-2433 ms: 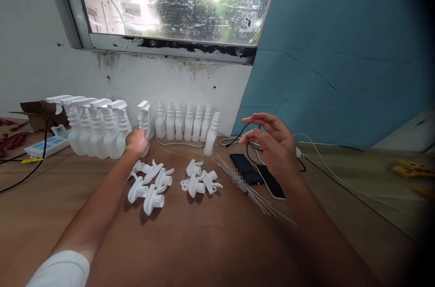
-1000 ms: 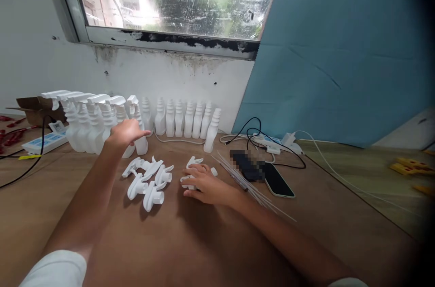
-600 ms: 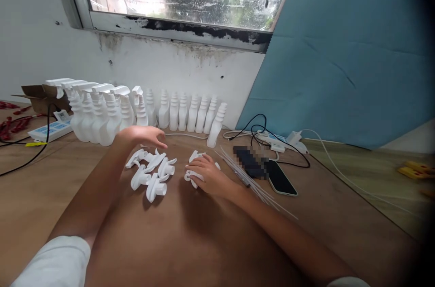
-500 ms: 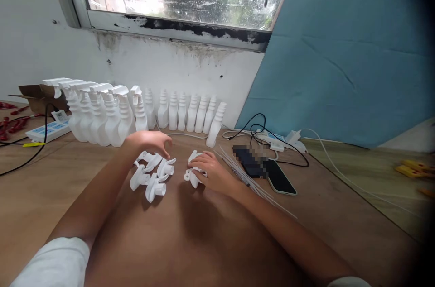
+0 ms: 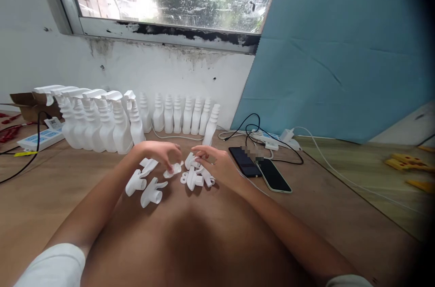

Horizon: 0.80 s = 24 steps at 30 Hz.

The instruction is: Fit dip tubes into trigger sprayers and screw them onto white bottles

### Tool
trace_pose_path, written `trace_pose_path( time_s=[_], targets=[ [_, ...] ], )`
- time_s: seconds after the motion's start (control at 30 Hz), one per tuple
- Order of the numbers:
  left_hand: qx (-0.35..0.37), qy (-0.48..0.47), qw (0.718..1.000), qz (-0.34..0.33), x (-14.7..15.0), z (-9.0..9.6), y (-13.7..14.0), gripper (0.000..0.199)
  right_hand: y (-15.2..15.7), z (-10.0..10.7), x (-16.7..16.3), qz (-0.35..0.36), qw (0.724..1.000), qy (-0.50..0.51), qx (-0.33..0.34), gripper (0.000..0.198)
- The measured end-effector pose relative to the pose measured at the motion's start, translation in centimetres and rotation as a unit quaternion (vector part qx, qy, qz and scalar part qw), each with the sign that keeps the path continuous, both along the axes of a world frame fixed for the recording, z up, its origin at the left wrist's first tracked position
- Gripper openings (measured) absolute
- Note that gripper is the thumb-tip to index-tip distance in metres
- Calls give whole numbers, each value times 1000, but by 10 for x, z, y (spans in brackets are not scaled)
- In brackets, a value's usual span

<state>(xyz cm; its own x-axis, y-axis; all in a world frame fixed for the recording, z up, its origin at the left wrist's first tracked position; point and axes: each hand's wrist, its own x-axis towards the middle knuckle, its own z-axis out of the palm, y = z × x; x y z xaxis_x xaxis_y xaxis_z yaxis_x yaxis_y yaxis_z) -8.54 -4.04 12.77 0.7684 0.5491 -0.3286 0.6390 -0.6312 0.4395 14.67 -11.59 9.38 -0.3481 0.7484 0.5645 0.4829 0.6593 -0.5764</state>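
Observation:
My left hand (image 5: 159, 153) is closed, thumb and fingers pinching a white plastic sprayer-head part (image 5: 173, 170) low over the table. To its left lie loose white sprayer-head parts, one (image 5: 152, 193) with a short round tube and a curved lip. My right hand (image 5: 219, 165) has its thumb and fingers curled round another white sprayer part (image 5: 191, 160) at the back of a small cluster. Just in front of that hand rests a sprayer part (image 5: 194, 180) with a tube, touching others beside it.
White spray bottles with heads (image 5: 120, 128) stand at left. Bottles without heads (image 5: 187, 116) line the wall. Two phones (image 5: 276, 174), a power strip (image 5: 44, 138) and cables (image 5: 251, 125) lie about. At far left is a cardboard box (image 5: 29, 108); yellow pieces (image 5: 406, 163) lie at far right.
My left hand has moved right, carrying a sprayer part from the left group towards the right cluster. My right hand has drawn back slightly right, uncovering more parts. The view has shifted a little.

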Motion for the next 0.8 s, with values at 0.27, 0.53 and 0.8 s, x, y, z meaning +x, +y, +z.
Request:
trace_pose_path(
  time_s=[0.27, 0.53, 0.8],
  targets=[
    [-163, -302, 938, -46, 23, -2, -37, 33, -20, 13, 6, 59, 996, 45, 58, 7],
    [-251, -440, 859, 80, 34, -67, -97, 34, -62, -14, 19, 147, 986, -3, 77, 17],
    [-236, -468, 839, 147, 42, -93, -126, 30, -68, -35, 24, 198, 973, -23, 114, 23]
  ],
)
